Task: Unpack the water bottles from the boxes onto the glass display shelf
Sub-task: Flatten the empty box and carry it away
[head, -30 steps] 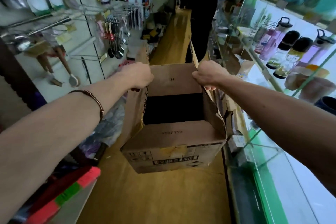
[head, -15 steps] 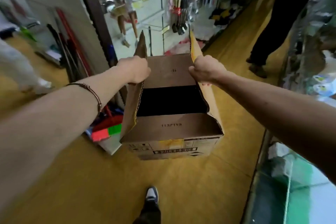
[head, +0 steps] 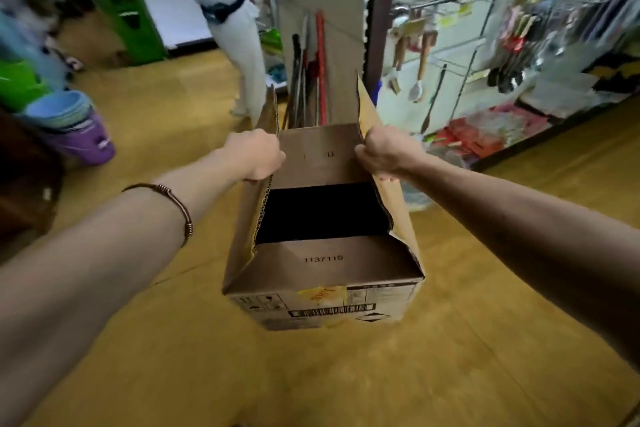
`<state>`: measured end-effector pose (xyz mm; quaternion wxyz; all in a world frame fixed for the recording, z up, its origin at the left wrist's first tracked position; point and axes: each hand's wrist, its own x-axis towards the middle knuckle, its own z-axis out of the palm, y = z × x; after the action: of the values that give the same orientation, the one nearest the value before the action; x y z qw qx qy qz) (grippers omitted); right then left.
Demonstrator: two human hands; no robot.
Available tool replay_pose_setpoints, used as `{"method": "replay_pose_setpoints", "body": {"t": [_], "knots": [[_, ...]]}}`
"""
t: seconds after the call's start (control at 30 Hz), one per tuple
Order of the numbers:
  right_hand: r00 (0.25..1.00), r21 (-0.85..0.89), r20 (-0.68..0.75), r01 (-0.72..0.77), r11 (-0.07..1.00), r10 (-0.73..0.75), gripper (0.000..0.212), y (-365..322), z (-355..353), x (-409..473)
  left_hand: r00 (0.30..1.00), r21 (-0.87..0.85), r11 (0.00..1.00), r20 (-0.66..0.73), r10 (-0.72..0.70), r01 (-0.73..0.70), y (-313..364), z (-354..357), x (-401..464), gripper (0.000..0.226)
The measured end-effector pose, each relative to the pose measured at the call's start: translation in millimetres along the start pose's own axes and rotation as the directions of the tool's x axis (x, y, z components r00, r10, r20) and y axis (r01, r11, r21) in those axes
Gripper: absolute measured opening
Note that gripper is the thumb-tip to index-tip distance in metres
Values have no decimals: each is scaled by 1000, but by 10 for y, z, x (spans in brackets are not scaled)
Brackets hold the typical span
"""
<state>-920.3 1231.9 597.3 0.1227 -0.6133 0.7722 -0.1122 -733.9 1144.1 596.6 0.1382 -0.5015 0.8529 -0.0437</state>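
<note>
Two hands, left hand (head: 254,156) and right hand (head: 384,152), grip one cardboard box (head: 325,267)

Left hand (head: 254,156) and right hand (head: 384,152) each grip a side flap of the open cardboard box (head: 325,274).

A shop interior with a yellow-brown wooden floor (head: 145,350). At right, a white wall rack (head: 485,55) holds hanging kitchen utensils, ladles and spatulas, with red packets (head: 474,139) stacked at its base. A dark post (head: 379,10) stands beside a cardboard-coloured panel, with broom handles (head: 310,76) leaning against it. At left, stacked blue and purple buckets (head: 74,125) sit near green shelving (head: 121,3). A person in white clothing (head: 232,17) stands beyond.
</note>
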Motion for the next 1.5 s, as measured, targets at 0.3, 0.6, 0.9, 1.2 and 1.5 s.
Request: {"method": "replay_pose_setpoints", "body": {"t": [0.3, 0.6, 0.9, 1.2, 1.5], "knots": [[983, -94, 39, 184, 978, -181, 20, -1907, 549, 287, 979, -43, 978, -6, -205, 205, -1844, 538, -577, 34], [936, -97, 98, 346, 933, -337, 38, -3859, 1227, 621, 914, -16, 914, 24, -404, 404, -3685, 1049, -1170, 22], [867, 16, 163, 475, 880, -471, 35, -5206, 2042, 1153, 855, -111, 848, 62, -515, 519, -5060, 1604, -1348, 25], [792, 49, 221, 574, 818, -569, 37, -6458, 2761, 2527, 777, -114, 774, 202, -596, 623, -6421, 2079, -700, 31], [743, 25, 264, 632, 775, -615, 35, -7398, 2897, 3859, 707, -116, 699, 185, -683, 705, -7587, 2070, 170, 26]]}}
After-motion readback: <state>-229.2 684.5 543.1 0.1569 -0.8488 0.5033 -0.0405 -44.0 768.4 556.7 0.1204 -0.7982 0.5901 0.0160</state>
